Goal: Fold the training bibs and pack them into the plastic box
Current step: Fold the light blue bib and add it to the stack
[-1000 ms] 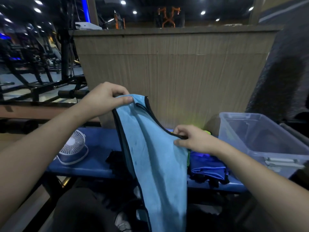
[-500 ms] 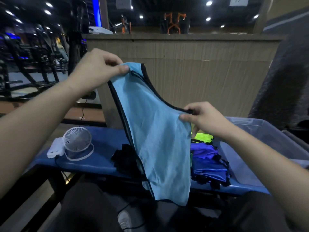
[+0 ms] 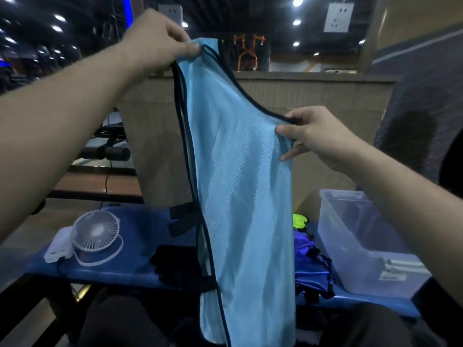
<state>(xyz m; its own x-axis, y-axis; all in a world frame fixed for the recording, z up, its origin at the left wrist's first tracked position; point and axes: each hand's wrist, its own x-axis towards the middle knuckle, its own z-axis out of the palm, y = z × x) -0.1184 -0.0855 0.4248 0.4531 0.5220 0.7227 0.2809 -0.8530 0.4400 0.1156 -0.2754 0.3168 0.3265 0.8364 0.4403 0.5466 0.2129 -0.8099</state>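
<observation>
Bib [image 3: 240, 171] pinched in both grips, left [image 3: 160, 41] and right [image 3: 315, 134], hides bench [image 3: 140, 236] clutter beside box [image 3: 363, 246].

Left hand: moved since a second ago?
Yes. The left hand has risen, from below the wooden counter's top edge to above it, lifting the bib.

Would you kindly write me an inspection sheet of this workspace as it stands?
Surface: blue bench, low in front of the person.
Job's things: light blue bib held up, hanging unfolded; clear plastic box at the bench's right end, contents cannot tell; pile of blue bibs and a yellow-green one beside it.
Clutter: small white fan; dark cloth.
Hands: left hand pinches the bib's top; right hand pinches its black edge lower.
Cables: black cord at the fan's base.
Surroundings: wooden counter, gym equipment behind.
</observation>
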